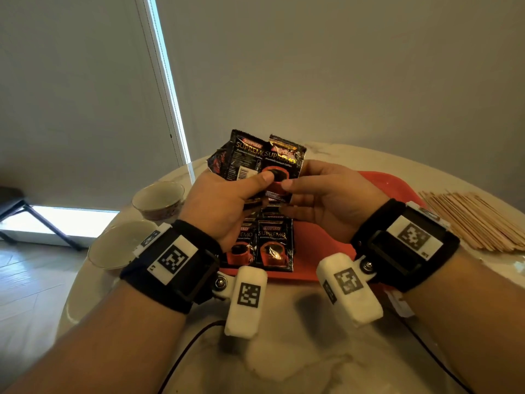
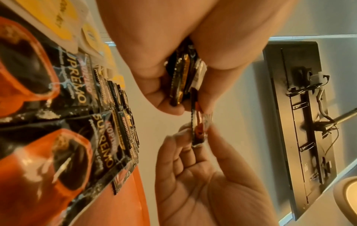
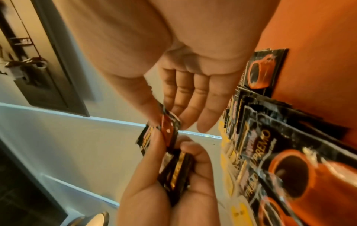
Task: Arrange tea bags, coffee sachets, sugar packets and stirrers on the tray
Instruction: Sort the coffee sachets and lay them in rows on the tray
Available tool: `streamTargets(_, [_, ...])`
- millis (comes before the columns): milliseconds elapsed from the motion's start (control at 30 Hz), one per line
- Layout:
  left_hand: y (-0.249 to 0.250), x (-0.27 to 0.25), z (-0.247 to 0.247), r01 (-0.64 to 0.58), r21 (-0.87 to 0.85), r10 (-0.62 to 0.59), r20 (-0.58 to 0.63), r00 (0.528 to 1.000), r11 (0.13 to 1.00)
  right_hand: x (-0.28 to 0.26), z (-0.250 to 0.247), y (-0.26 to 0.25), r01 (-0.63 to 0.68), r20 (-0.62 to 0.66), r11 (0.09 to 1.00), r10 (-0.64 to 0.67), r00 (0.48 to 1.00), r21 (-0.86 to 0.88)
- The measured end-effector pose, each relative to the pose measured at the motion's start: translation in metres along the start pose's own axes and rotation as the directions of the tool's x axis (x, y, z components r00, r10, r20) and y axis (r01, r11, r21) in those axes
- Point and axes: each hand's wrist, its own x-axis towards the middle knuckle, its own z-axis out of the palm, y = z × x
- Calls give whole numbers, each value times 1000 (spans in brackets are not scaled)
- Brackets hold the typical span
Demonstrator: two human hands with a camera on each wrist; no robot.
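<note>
Above tray [image 1: 326, 245], left hand [image 1: 224, 200] grips fanned sachets [image 1: 247, 157]; right hand [image 1: 326, 194] pinches front sachet [image 1: 284, 163], other fingers straight.

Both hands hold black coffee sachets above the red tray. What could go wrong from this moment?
1. The left hand grips several black coffee sachets fanned loosely; as the right hand pinches one out, the others may slip and fall.
2. A dropped sachet could disturb the overlapping row of sachets on the red plastic tray.
</note>
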Motion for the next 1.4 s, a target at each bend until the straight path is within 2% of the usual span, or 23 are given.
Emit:
streamTargets(100, [2, 0, 1, 30, -51, -32, -26, 999, 998, 2, -1, -1, 46, -87, 999, -46, 995, 6])
streamTargets(200, [4, 2, 1, 52, -141, -61, -60, 996, 989, 5, -18, -6, 71, -257, 997, -70, 964, -4])
streamTargets(300, [4, 4, 0, 69, -143, -81, -79, 994, 987, 9, -42, -1, -65, -390, 997, 42, 920, -46])
streamTargets(400, [3, 5, 1, 84, -127, -94, -75, 993, 988, 14, -57, 11, -245, -440, 966, 185, 879, -85])
streamTargets(600, [6, 6, -2, 80, -134, -90, -71, 993, 988, 13, -56, 17, -399, -405, 890, 289, 867, -220])
streamTargets(767, [8, 6, -3, 87, -146, -97, -68, 993, 986, 16, -51, 13, -432, -404, 850, 296, 865, -301])
streamTargets(1033, [9, 6, -4, 111, -147, -120, -53, 991, 983, 19, -51, 12, -462, -407, 829, 322, 855, -315])
streamTargets(1300, [13, 1, 0, 163, -147, -167, -16, 986, 976, 14, -55, 14, -418, -416, 884, 305, 857, -212])
streamTargets(1400, [15, -4, 3, 198, -160, -197, 20, 980, 967, 11, -56, 10, -294, -423, 947, 214, 881, -132])
